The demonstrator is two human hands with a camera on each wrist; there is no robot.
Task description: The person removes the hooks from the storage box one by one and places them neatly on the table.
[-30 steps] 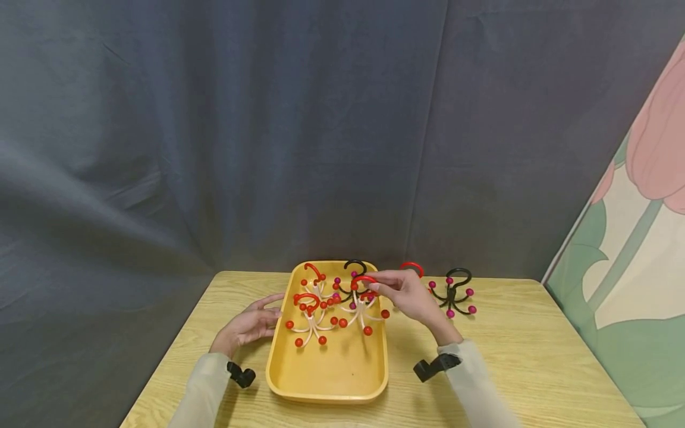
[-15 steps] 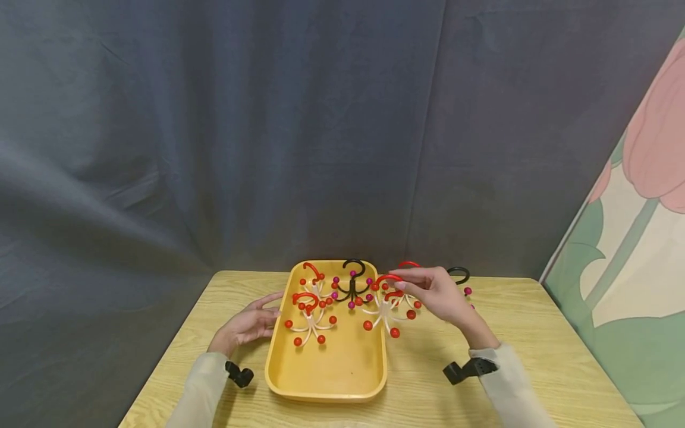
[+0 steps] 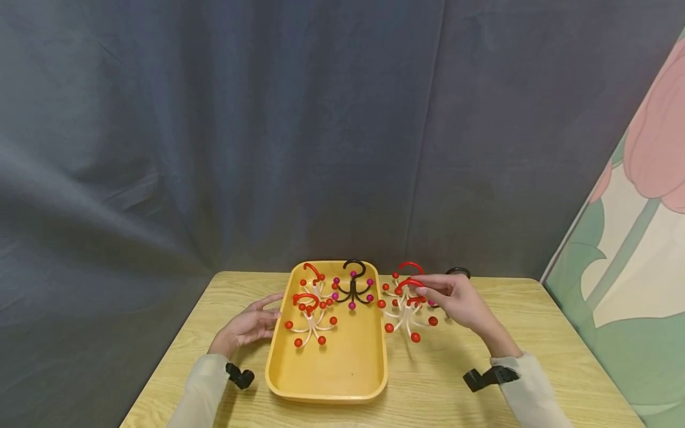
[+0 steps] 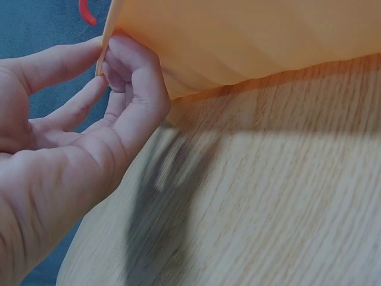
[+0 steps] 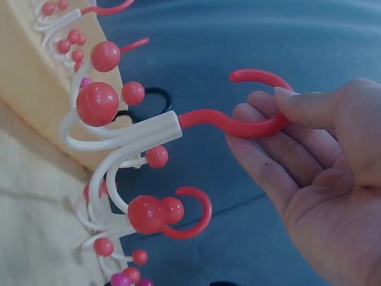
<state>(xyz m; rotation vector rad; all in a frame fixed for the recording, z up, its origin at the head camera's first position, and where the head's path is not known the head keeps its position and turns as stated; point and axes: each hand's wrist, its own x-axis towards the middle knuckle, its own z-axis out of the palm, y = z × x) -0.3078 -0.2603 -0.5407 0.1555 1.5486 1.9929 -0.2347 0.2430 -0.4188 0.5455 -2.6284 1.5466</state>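
My right hand (image 3: 452, 300) pinches the red hook of a white claw hanger (image 5: 149, 131) with red ball tips, its arms spread out below. That hanger hangs just right of the yellow tray (image 3: 342, 380), over the table. With thumb and fingers, my left hand (image 3: 250, 324) grips the tray's left rim, plain in the left wrist view (image 4: 104, 42). Inside the tray stand two white-and-red hangers, a front one (image 3: 311, 324) and a back one (image 3: 316, 288), and one black hanger (image 3: 352, 291) with magenta balls.
Behind the held hanger, another red-hooked hanger (image 3: 411, 265) stands on the wooden table (image 3: 535, 356). A black hanger (image 3: 458, 271) there is mostly hidden by my right hand. A dark curtain (image 3: 321, 148) rises at the table's back edge.
My right hand has carried the white-and-red hanger from above the tray rightward, past its right rim, over the table. My left hand has stayed on the tray's rim.
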